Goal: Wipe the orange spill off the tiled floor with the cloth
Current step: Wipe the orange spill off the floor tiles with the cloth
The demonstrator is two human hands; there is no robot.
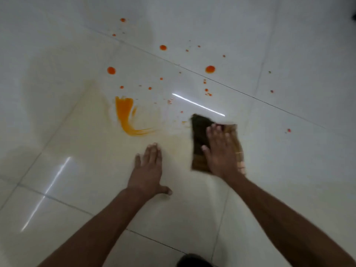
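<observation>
Orange smear (125,116) sits left of centre, droplets (163,47) scattered above. The right hand (221,151) presses flat, fingers straight, on the dark cloth (200,132) at centre right; the left hand (149,170) rests open on the tiled floor (77,170). Best to sweep leftward firmly, gathering the smear inward rather than spreading it.

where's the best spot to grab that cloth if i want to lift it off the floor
Pinch the cloth at its far corner, coming from the left: it lies flat, and the right hand presses its right half, leaving that corner and the left edge bare.
</observation>
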